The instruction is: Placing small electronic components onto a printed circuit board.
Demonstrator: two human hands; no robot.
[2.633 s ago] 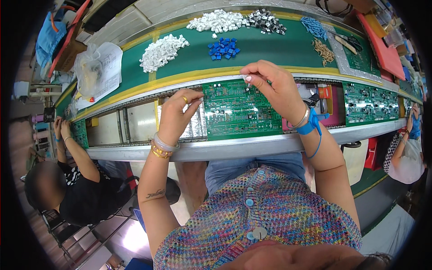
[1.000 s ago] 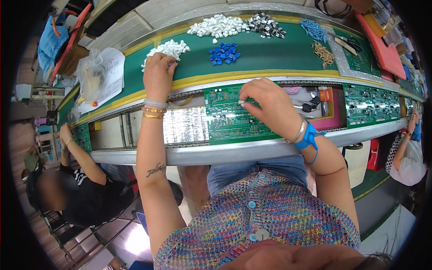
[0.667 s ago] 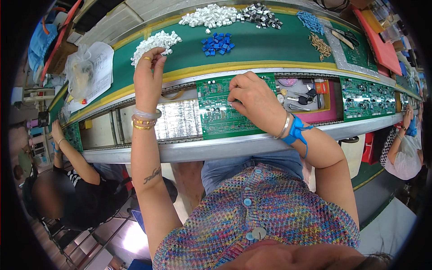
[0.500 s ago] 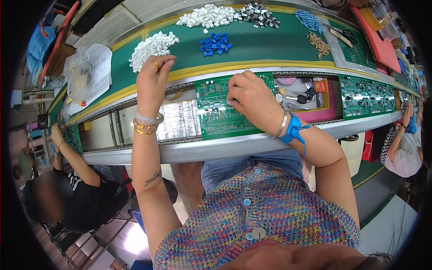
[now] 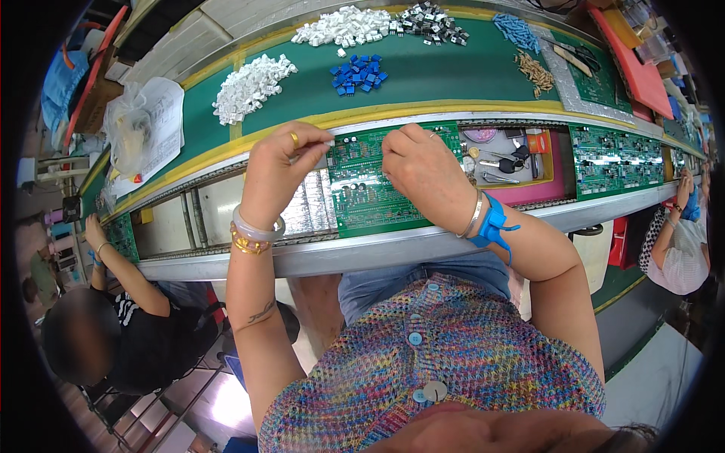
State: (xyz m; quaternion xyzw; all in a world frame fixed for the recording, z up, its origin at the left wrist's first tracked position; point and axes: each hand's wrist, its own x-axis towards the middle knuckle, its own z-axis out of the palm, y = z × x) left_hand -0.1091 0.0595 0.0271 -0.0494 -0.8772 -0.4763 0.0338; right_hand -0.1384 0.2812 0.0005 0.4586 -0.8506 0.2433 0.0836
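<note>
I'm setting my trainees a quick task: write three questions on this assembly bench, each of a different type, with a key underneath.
1. True or false: the person's right hand is over a green rectangular circuit board.
2. Which heap lies immediately right of the farthest heap of white blocky parts?
A) Blue square parts
B) Black-and-white pronged parts
C) Tan stick-shaped parts
3. Fill in: beside a silver metal bangle, a ____ strap with loose ends circles the right wrist.

Key: 1 True. 2 B. 3 Blue.
</note>
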